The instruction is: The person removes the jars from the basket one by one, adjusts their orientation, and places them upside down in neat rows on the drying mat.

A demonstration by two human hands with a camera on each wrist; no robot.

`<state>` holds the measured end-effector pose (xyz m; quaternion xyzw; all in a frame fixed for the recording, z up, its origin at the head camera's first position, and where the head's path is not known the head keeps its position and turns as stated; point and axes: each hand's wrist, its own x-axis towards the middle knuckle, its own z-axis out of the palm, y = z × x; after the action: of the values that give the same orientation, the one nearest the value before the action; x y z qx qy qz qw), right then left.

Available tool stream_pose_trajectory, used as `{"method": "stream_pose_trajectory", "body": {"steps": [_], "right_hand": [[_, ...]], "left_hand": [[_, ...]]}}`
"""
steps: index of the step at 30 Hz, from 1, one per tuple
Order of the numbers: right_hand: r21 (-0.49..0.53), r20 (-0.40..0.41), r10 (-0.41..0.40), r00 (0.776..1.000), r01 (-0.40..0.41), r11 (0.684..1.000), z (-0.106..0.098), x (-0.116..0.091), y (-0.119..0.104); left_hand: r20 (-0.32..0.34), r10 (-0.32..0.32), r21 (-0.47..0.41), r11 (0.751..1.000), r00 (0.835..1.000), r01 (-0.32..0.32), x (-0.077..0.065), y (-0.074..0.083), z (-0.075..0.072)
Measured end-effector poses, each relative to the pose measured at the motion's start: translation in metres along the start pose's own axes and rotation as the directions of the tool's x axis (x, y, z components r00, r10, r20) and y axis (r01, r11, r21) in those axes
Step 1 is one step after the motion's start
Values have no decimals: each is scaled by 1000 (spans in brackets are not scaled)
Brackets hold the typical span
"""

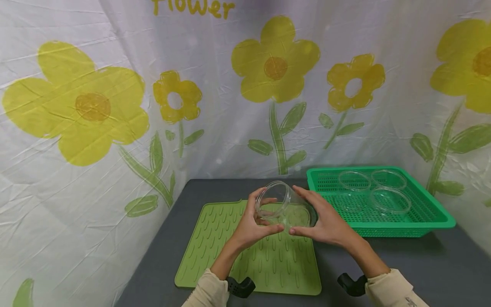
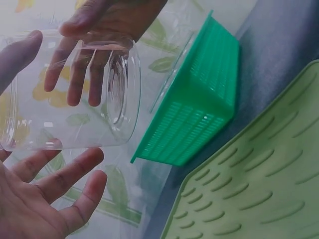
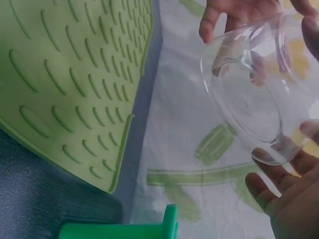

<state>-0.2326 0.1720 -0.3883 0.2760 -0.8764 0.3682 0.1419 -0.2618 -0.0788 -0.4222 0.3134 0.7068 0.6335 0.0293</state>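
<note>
A clear, wide-mouthed jar (image 1: 293, 209) is held in the air above the green mat, tipped on its side with its rim toward the left. My left hand (image 1: 247, 226) grips the rim end, thumb in front and fingers behind. At the base end my right hand (image 1: 326, 217) holds the jar the same way, the two thumb tips close together. The left wrist view shows the jar (image 2: 75, 117) between both hands, and nothing can be seen inside it. Its round base (image 3: 246, 102) faces the camera in the right wrist view.
A light green drying mat (image 1: 215, 251) with raised ridges lies on the dark grey table (image 1: 161, 256). To the right stands a green perforated basket (image 1: 437, 224) holding three clear jars (image 1: 390, 201). A flower-printed curtain (image 1: 215, 149) hangs behind and at the sides.
</note>
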Motion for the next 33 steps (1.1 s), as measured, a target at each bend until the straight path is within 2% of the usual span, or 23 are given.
{"method": "stream_pose_trajectory", "body": {"steps": [10,19,23,28,33], "right_hand": [[54,1,-12,1000,12,998,1,0,3],[63,-16,-20,1000,21,998,4,-1,7],[51,-20,-15,1000,16,999,5,-2,8],[9,-28,-39,999,39,999,5,-2,8],[-86,-3,-82,997,82,993,5,-1,7]], "left_hand": [[19,20,-69,997,1000,-18,1,1,2],[49,9,-66,998,999,-6,-3,1,-3],[25,11,-20,1000,1000,-10,-7,6,-11],[-6,43,110,993,999,-42,-8,16,-23],[-5,4,238,971,1000,-3,-6,25,-28]]}}
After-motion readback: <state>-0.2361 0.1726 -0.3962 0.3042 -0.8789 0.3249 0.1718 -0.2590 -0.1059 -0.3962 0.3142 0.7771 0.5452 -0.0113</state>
